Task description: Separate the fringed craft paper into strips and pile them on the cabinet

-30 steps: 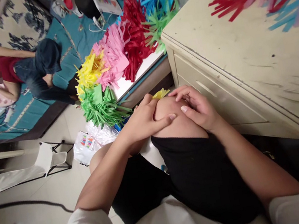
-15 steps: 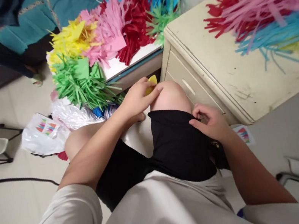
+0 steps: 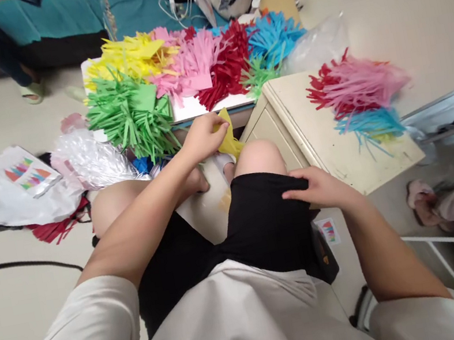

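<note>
My left hand [image 3: 202, 137] is closed on a yellow piece of paper [image 3: 229, 138], held just ahead of my knees below the low white board. My right hand [image 3: 319, 187] rests on the hem of my black shorts [image 3: 261, 216] at my right thigh, its fingers pinching the fabric. Ahead lie piles of fringed paper on the white board: green [image 3: 131, 112], yellow [image 3: 126, 59], pink [image 3: 190, 59], red [image 3: 229, 61] and blue [image 3: 273, 35].
A cream cabinet [image 3: 336, 139] stands to my right with red, pink and blue fringed paper [image 3: 354, 92] on top. Plastic bags [image 3: 10, 187] lie on the tiled floor at left. A teal sofa [image 3: 50, 13] and another person's foot [image 3: 31, 90] are at the back.
My view swung down and right. My left hand left my knee and took up the yellow paper. My right hand slid from the knee down to the shorts' hem.
</note>
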Motion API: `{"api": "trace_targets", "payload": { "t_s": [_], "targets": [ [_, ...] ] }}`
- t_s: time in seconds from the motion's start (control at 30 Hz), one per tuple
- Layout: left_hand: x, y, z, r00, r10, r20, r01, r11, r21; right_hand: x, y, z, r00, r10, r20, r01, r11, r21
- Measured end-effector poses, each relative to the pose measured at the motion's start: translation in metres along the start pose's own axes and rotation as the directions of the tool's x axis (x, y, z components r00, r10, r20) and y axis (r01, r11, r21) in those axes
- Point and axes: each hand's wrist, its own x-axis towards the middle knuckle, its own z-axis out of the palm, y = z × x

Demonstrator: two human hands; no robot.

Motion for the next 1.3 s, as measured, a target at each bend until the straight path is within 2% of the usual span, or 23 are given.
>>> {"api": "trace_targets", "payload": {
  "t_s": [0.03,0.07,0.13,0.23,0.3,0.37,0.4,0.47,0.57,0.63,0.67,0.73,0.77,0.8,0.87,0.93,1.07,1.17,1.3],
  "targets": [
    [0.0,-0.002,0.0,1.0,-0.007,-0.003,0.007,1.0,-0.007,0.006,-0.004,-0.001,0.993,-0.009,-0.117,0.004,0.999,-0.047],
    [0.0,-0.003,0.001,1.0,-0.012,-0.005,0.012,1.0,-0.012,0.014,-0.008,0.001,0.968,-0.039,-0.25,0.014,0.995,-0.1],
    [0.001,-0.003,0.003,1.0,-0.018,-0.012,0.018,1.0,-0.016,0.039,-0.016,0.005,0.889,-0.139,-0.436,0.04,0.973,-0.228],
    [0.001,-0.003,0.005,1.0,-0.02,-0.017,0.019,1.0,-0.022,0.088,-0.028,0.006,0.837,-0.249,-0.487,0.047,0.92,-0.389],
    [0.002,-0.004,0.003,1.0,-0.021,-0.011,0.021,0.999,-0.03,0.118,-0.032,-0.004,0.858,-0.142,-0.494,-0.021,0.95,-0.31],
    [0.002,-0.006,0.0,0.999,-0.038,-0.013,0.037,0.999,-0.036,0.137,-0.031,-0.02,0.915,0.092,-0.392,-0.164,0.974,-0.154],
    [0.002,-0.008,-0.001,0.999,-0.051,-0.018,0.051,0.998,-0.037,0.142,-0.029,-0.029,0.929,0.181,-0.322,-0.224,0.969,-0.102],
    [0.002,-0.011,-0.005,0.996,-0.082,-0.032,0.081,0.996,-0.037,0.145,-0.023,-0.046,0.939,0.278,-0.202,-0.297,0.952,-0.07],
    [0.004,-0.014,-0.011,0.993,-0.1,-0.064,0.097,0.994,-0.049,0.138,-0.008,-0.067,0.943,0.293,-0.157,-0.312,0.943,-0.118],
    [0.006,-0.014,-0.017,0.992,-0.088,-0.088,0.081,0.994,-0.073,0.13,0.005,-0.076,0.939,0.194,-0.286,-0.255,0.947,-0.195],
    [0.008,-0.013,-0.02,0.991,-0.079,-0.104,0.07,0.994,-0.084,0.125,0.013,-0.079,0.914,0.108,-0.392,-0.218,0.944,-0.248],
    [0.011,-0.012,-0.027,0.987,-0.064,-0.145,0.05,0.994,-0.095,0.116,0.032,-0.08,0.817,-0.038,-0.576,-0.207,0.912,-0.353],
    [0.014,-0.012,-0.031,0.984,-0.057,-0.167,0.042,0.995,-0.095,0.111,0.041,-0.079,0.772,-0.062,-0.632,-0.243,0.891,-0.384],
    [0.018,-0.011,-0.035,0.981,-0.049,-0.186,0.032,0.995,-0.094,0.107,0.051,-0.077,0.747,-0.051,-0.663,-0.293,0.87,-0.397],
    [0.027,-0.011,-0.041,0.975,-0.021,-0.221,-0.002,0.995,-0.101,0.102,0.066,-0.071,0.726,0.009,-0.688,-0.379,0.839,-0.389],
    [0.039,-0.01,-0.046,0.967,0.026,-0.252,-0.058,0.991,-0.12,0.101,0.076,-0.066,0.719,0.034,-0.694,-0.407,0.83,-0.381],
    [0.058,-0.011,-0.046,0.956,0.117,-0.267,-0.164,0.973,-0.161,0.106,0.081,-0.065,0.736,0.016,-0.677,-0.39,0.828,-0.404],
    [0.064,-0.021,-0.039,0.967,0.128,-0.223,-0.166,0.973,-0.162,0.108,0.084,-0.068,0.729,0.014,-0.684,-0.396,0.824,-0.405],
    [0.068,-0.047,-0.022,0.979,0.089,-0.181,-0.119,0.98,-0.158,0.108,0.09,-0.069,0.721,0.024,-0.693,-0.409,0.821,-0.398]
  ]
}}
